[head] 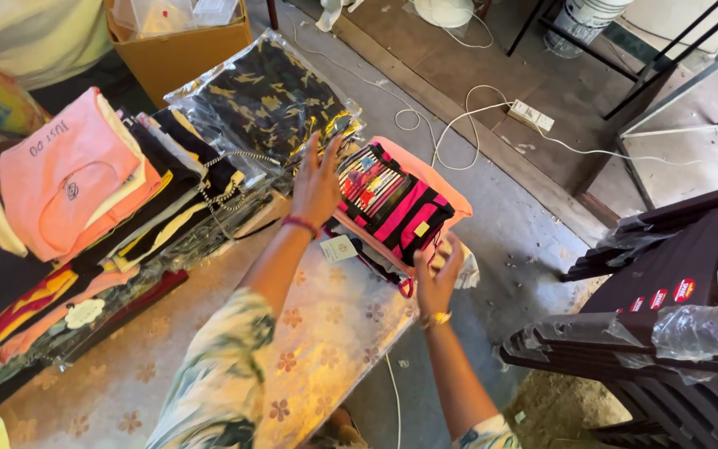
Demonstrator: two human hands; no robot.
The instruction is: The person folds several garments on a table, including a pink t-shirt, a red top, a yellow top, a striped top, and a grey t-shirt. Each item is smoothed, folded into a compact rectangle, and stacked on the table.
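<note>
Pink and black stripes cover the folded garment (399, 209) that both your hands are working on. It lies at the far edge of the table (326, 333), which wears a shiny cloth with little flowers.

Your right hand (437, 274) is at the near corner of the garment. Its fingers are curled shut on the garment's edge there, along with some clear plastic wrap.

Your left hand (317, 185) is up at the garment's other side. Its fingers are spread apart and point up, and it holds nothing. The palm looks to rest against the side of the garment, but you cannot tell for sure that it touches.

A small paper tag (339, 248) sits just under your left wrist, between your two hands.

Just past your left fingertips is a camouflage garment in a clear bag (263, 104). Beyond that stands a brown cardboard box (178, 51).

Off to the side of your left arm is a big pile of folded clothes (110, 208), with a peach one on top.

Out past your right hand, well apart from it, dark plastic chairs (658, 316) are stacked on the floor. Farther off, a white power strip (532, 115) lies with its cord.
</note>
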